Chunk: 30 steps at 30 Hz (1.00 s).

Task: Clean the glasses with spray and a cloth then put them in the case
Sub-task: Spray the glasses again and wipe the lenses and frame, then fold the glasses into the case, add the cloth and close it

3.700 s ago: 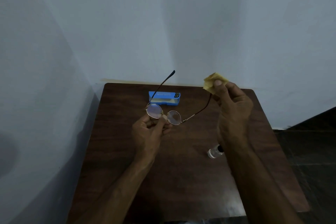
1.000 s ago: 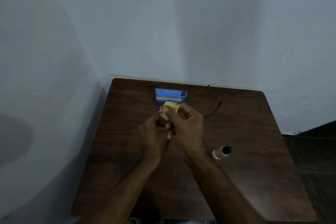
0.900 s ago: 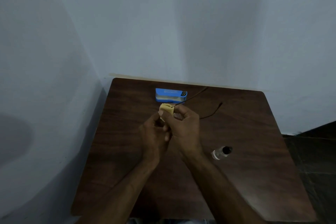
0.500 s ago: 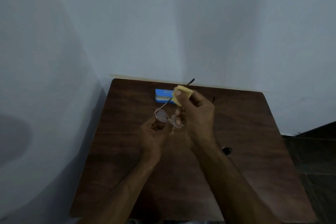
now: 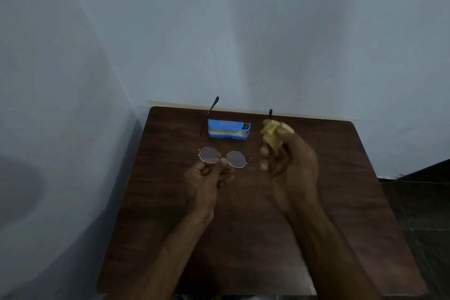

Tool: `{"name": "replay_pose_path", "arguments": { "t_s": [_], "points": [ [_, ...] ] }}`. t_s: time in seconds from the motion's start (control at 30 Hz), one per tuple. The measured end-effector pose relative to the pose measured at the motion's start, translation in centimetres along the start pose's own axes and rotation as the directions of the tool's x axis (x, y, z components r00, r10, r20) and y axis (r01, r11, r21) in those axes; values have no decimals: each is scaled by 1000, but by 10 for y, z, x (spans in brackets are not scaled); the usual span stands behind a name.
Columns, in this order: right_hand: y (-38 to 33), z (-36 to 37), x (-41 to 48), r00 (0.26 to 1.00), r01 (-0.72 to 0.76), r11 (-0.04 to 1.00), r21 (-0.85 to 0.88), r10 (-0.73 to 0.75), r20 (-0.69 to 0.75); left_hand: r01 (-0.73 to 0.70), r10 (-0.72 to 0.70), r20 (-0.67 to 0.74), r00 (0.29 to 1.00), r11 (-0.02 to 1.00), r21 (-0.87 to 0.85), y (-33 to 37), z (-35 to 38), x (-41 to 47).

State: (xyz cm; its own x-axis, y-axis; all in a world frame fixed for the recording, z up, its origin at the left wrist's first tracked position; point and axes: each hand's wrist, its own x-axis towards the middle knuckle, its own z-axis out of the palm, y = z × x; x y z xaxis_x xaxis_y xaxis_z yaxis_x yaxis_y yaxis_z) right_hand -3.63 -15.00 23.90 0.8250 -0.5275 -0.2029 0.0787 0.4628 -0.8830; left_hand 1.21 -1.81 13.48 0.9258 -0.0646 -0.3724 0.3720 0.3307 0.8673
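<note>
Pinching the glasses [image 5: 234, 159] by the bridge with the left hand [image 5: 207, 179] over the desk [image 5: 345, 178]; clutching the crumpled yellow cloth [image 5: 273, 136] in the right hand [image 5: 291, 168], now pulled away rightward from the lenses; blue case [image 5: 229, 130] just beyond

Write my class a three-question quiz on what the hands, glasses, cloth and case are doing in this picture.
1. Which hand pinches the glasses at the bridge?
2. The right hand holds: A) the yellow cloth, B) a bottle, C) nothing.
3. True or false: the glasses lie inside the blue case.
Key: 1 the left hand; 2 A; 3 false, the blue case sits on the table beyond them.
</note>
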Motion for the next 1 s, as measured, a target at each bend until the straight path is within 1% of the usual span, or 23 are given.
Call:
{"name": "replay_pose_path", "arguments": {
  "t_s": [0.07,0.13,0.2,0.27,0.33,0.4,0.47,0.53,0.6,0.67,0.77,0.87,0.9,0.93,1.0],
  "points": [
    [12,-16,-13,999,-39,999,-36,38,-34,10,-10,6,1000,1000,-20,1,0,1],
    [32,-34,-22,996,-52,994,-94,45,-76,19,-18,16,1000,999,-48,2,0,2],
    [62,-58,-23,991,-43,980,-195,17,-131,27,-26,29,999,997,-69,3,2,2],
    [100,-87,-17,986,-69,943,-327,14,-165,28,-25,41,999,996,-82,2,3,1],
    [137,-116,-10,982,-108,869,-483,17,-189,35,-29,57,998,995,-94,0,4,-1],
    [167,-145,-1,978,-150,761,-632,20,-208,41,-34,70,997,995,-94,-1,6,-3],
    [188,-168,7,973,-201,653,-730,50,-224,50,-42,79,996,994,-95,-1,7,-6],
    [201,-183,14,975,-211,571,-794,64,-213,59,-49,89,995,993,-107,1,8,-9],
    [212,-194,19,985,-174,497,-850,68,-161,65,-54,97,994,991,-113,3,9,-12],
    [217,-200,21,991,-131,452,-882,60,-117,70,-59,100,993,991,-114,5,9,-15],
    [219,-204,23,996,-94,387,-917,32,-88,76,-64,101,993,991,-114,7,10,-17],
    [209,-195,21,997,-70,224,-972,36,-64,81,-69,100,993,989,-127,8,9,-19],
    [201,-186,19,999,-42,211,-977,-15,-47,81,-68,105,992,988,-133,8,8,-19],
    [191,-176,16,994,11,239,-971,-110,-16,80,-65,108,992,987,-140,8,7,-20],
    [158,-144,10,940,143,372,-917,-341,9,74,-59,106,993,987,-145,9,7,-21]
  ]
}}
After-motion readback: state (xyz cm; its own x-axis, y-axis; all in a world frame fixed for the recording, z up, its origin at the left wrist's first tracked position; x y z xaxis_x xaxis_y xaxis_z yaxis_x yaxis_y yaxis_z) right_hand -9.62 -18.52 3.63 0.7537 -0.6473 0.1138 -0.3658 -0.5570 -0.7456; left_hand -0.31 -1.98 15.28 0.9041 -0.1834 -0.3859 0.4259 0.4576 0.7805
